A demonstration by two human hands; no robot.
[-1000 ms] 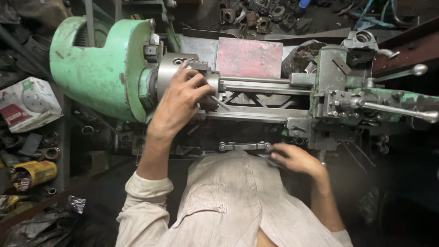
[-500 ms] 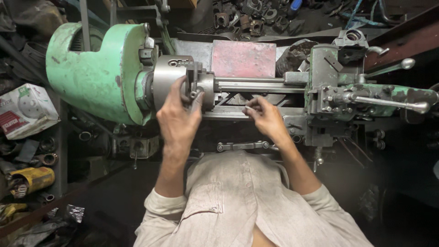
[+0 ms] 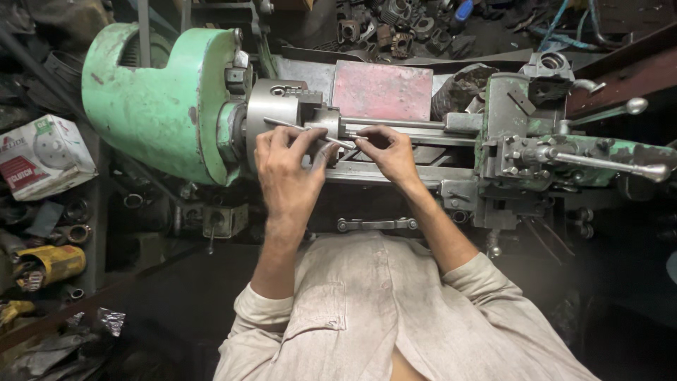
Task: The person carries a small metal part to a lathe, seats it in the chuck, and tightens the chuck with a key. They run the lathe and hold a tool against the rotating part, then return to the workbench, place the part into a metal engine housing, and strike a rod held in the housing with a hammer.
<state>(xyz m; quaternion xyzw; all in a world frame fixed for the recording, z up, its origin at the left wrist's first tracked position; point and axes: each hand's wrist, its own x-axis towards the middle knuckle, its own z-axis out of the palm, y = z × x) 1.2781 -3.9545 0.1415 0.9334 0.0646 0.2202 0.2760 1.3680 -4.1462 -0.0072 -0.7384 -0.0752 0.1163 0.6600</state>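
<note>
Head view looks down on a green lathe (image 3: 162,106) with its steel chuck (image 3: 278,116) gripping a round bar (image 3: 402,125). Left hand (image 3: 285,169) and right hand (image 3: 388,152) meet just in front of the chuck, both pinching a thin flat metal strip (image 3: 310,132) (a rule or gauge, too small to tell) that lies slanted across the chuck face. Fingers of each hand are closed on the strip. Right of them sits the tool carriage (image 3: 515,141) with its long lever (image 3: 606,164). A white carton (image 3: 42,155) lies at far left.
</note>
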